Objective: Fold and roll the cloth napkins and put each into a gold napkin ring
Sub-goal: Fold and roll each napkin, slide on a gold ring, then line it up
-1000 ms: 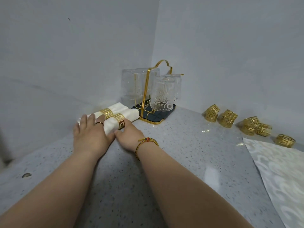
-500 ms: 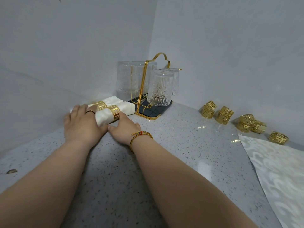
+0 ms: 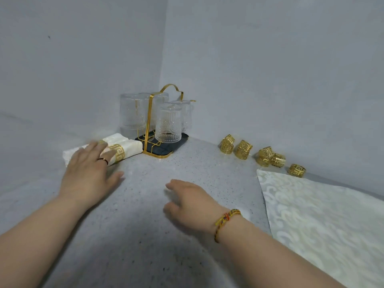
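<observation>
While the left hand [image 3: 89, 175] lies with straight fingers on the near rolled napkin [image 3: 133, 147], beside its gold ring [image 3: 117, 154], the right hand [image 3: 187, 202] hangs relaxed and empty over the worktop [image 3: 145, 235], well apart; an unfolded napkin [image 3: 322, 225] lies to its right; loose gold rings [image 3: 243, 149] line the wall.
</observation>
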